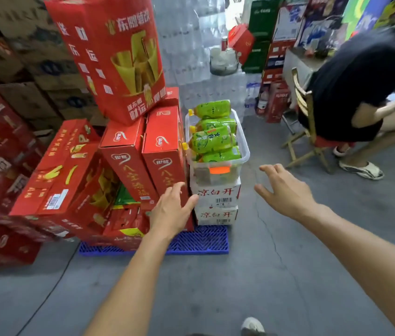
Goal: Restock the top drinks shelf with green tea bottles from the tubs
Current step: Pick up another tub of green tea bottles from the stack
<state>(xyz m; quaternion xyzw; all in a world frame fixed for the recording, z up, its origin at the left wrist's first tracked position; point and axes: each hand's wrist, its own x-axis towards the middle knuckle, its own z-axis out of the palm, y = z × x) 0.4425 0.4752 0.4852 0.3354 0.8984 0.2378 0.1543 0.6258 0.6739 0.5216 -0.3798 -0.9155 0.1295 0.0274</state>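
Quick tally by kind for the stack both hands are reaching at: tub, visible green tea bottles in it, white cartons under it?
Clear tub: 1
Green tea bottles showing in it: 4
White cartons underneath: 2
Total: 7

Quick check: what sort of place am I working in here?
Probably a drinks shop's stockroom: red cartons stacked on a blue pallet, shrink-wrapped water packs piled high, and a clear tub of green tea bottles.

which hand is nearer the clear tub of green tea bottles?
Right, narrowly. The right hand hovers open just below and right of the clear tub; the left hand sits lower left, in front of the red cartons.
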